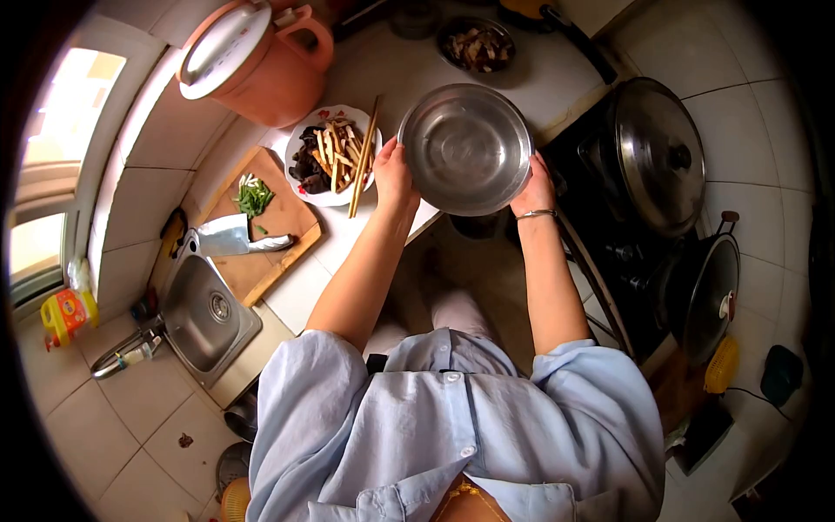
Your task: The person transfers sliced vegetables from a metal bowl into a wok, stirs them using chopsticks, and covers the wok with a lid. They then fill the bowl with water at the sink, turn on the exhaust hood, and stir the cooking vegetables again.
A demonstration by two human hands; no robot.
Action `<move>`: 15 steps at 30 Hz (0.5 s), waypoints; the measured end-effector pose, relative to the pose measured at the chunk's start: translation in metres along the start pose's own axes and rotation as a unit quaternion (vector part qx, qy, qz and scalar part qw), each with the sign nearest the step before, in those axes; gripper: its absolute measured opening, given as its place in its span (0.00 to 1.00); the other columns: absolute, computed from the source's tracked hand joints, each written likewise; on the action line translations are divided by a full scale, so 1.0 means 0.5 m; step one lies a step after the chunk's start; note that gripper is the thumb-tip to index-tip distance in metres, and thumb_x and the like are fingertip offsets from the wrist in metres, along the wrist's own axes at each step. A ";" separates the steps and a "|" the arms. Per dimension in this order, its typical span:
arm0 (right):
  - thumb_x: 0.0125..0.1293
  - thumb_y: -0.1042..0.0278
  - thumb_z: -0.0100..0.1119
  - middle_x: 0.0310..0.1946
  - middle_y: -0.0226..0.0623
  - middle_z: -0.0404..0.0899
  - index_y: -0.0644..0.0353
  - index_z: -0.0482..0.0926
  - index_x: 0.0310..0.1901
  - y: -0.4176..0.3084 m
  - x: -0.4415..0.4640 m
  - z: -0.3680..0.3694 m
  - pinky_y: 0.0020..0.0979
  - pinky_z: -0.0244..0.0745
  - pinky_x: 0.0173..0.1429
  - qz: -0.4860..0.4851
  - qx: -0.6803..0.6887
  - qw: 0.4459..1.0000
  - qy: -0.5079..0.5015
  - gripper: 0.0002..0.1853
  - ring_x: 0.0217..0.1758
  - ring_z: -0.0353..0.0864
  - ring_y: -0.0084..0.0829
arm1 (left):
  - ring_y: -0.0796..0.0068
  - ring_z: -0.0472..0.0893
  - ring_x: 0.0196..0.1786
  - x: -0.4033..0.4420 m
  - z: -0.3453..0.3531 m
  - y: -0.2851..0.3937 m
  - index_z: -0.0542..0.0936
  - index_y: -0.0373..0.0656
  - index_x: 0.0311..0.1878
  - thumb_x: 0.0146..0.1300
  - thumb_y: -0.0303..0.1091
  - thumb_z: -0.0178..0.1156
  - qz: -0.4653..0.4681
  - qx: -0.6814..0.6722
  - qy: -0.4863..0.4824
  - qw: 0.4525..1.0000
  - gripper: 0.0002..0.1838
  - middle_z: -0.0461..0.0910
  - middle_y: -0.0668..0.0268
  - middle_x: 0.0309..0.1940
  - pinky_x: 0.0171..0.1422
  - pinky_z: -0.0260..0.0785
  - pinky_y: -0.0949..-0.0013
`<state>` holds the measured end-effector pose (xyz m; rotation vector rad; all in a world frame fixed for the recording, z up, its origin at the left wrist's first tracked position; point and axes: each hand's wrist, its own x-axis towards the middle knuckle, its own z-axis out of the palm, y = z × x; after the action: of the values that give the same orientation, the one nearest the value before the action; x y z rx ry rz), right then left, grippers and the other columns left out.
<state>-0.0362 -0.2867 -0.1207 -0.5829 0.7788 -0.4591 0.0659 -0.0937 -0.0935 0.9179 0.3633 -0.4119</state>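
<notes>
Both my hands hold a round metal bowl (465, 150) by its rim, in front of me and over the counter's edge; no food shows inside it. My left hand (396, 178) grips the left side, fingers closed on the rim. On the right side, my right hand (534, 186) is closed on the rim, with a bracelet at the wrist. Just left of the bowl, a white plate (300, 189) carries dark fungus and pale strips, and a pair of chopsticks (364, 157) lies across its right edge.
A cleaver (228, 236) and chopped greens (253, 197) lie on a wooden board (283, 209) beside the sink (202, 313). An orange lidded pot (270, 78) and a bowl of food (476, 45) stand behind. Lidded pans (658, 157) are on the right, at the stove.
</notes>
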 end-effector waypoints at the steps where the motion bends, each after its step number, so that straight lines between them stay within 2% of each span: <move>1: 0.74 0.67 0.43 0.60 0.44 0.71 0.64 0.64 0.64 -0.007 0.007 0.004 0.42 0.67 0.66 -0.001 -0.003 1.000 0.003 0.20 0.63 0.71 0.40 | 0.70 0.82 0.44 0.013 0.007 -0.007 0.73 0.32 0.55 0.72 0.27 0.44 -0.002 0.004 0.006 1.000 0.14 0.81 0.58 0.44 0.48 0.77 0.68; 2: 0.74 0.68 0.39 0.59 0.39 0.74 0.62 0.71 0.60 -0.010 0.015 0.011 0.39 0.68 0.66 0.006 -0.005 0.999 0.041 0.17 0.63 0.72 0.36 | 0.70 0.82 0.44 0.022 0.012 -0.015 0.73 0.32 0.55 0.72 0.27 0.44 -0.003 0.007 0.012 1.000 0.14 0.81 0.58 0.44 0.47 0.77 0.69; 5: 0.74 0.69 0.41 0.58 0.39 0.75 0.62 0.71 0.60 -0.017 0.033 0.016 0.38 0.68 0.66 0.011 -0.002 1.000 0.015 0.17 0.62 0.72 0.36 | 0.66 0.81 0.48 0.031 0.037 -0.012 0.72 0.30 0.56 0.71 0.24 0.42 -0.007 0.029 0.016 0.999 0.15 0.80 0.55 0.46 0.54 0.77 0.65; 15: 0.74 0.68 0.41 0.57 0.41 0.76 0.64 0.70 0.60 -0.002 0.072 0.035 0.39 0.70 0.63 -0.009 -0.033 0.999 0.020 0.18 0.60 0.75 0.37 | 0.66 0.81 0.48 0.087 0.040 -0.021 0.72 0.30 0.57 0.71 0.25 0.45 -0.003 0.052 0.040 0.998 0.16 0.80 0.56 0.47 0.53 0.75 0.67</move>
<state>-0.0007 -0.3029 -0.1285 -0.6444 0.8289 -0.4641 0.1008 -0.1239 -0.1103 1.0364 0.4218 -0.4027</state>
